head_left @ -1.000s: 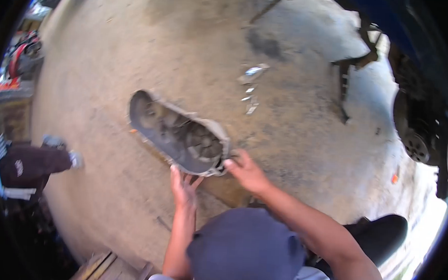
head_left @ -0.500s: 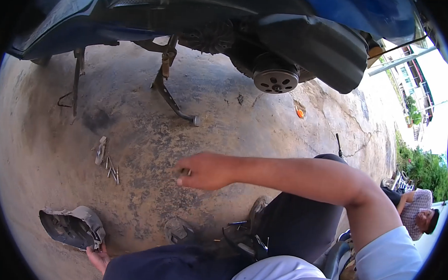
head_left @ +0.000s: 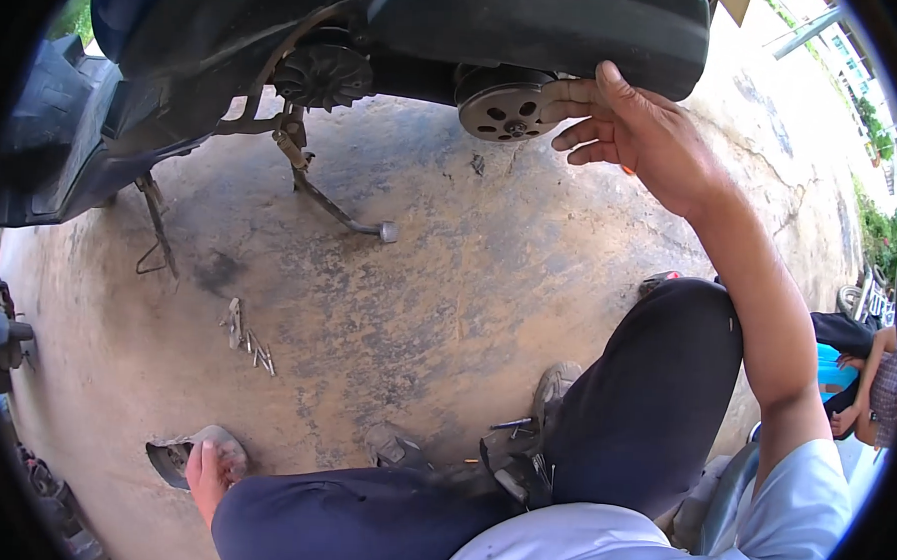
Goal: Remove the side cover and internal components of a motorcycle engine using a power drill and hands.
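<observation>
My right hand (head_left: 630,138) is raised at the scooter's engine side, fingers spread and holding nothing. Its fingertips are at the edge of the round metal clutch bell (head_left: 496,112), which has oval holes; whether they touch it I cannot tell. To the bell's left shows a finned fan wheel (head_left: 324,74). Low on the left, my left hand (head_left: 208,480) has its fingers at the rim of a grey, hollow cover (head_left: 226,448) on the ground, seemingly gripping it. Part of the cover is hidden behind that hand.
The scooter's dark body (head_left: 540,24) overhangs the concrete, its stand (head_left: 336,210) reaching down. Several bolts (head_left: 261,352) lie beside a pale metal piece (head_left: 232,323). Tools (head_left: 512,423) are near my foot. Another person (head_left: 874,389) is at the far right.
My right hand has risen from above the floor to the clutch bell, its fingers spreading. The view has shifted, and the cover at my left hand has turned, showing less of its inside.
</observation>
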Tool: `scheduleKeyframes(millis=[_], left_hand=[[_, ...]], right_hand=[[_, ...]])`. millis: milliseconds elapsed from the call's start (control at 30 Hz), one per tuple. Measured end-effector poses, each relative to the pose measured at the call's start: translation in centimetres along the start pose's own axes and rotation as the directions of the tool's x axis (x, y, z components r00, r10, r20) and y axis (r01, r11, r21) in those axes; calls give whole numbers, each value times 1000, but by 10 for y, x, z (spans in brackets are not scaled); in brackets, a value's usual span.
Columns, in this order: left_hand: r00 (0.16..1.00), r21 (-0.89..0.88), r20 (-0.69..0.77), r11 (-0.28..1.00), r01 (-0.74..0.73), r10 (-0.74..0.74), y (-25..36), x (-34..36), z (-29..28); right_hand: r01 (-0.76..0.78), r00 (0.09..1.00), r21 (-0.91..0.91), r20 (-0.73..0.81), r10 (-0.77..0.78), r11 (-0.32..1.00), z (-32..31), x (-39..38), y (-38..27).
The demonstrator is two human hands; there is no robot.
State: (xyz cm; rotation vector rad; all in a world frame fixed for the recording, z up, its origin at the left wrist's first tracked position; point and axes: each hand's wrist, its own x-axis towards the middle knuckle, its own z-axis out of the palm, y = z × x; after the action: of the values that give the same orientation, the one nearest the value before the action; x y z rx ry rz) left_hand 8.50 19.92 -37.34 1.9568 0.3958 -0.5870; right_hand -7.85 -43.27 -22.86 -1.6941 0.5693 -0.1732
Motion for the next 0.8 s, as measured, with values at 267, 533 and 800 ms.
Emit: scheduleKeyframes(millis=[267, 533, 800], left_hand=[[752, 452, 571, 640, -622, 328, 249, -60, 145], [652, -23, 676, 894, -447, 343, 292, -36, 346], [496, -885, 315, 439, -153, 809, 292, -69, 425]], right_hand=[[55, 997, 136, -58, -48, 989, 9, 18, 18], [-77, 992, 480, 124, 19, 874, 17, 24, 21], [-22, 954, 684, 231, -189, 729, 25, 43, 28]])
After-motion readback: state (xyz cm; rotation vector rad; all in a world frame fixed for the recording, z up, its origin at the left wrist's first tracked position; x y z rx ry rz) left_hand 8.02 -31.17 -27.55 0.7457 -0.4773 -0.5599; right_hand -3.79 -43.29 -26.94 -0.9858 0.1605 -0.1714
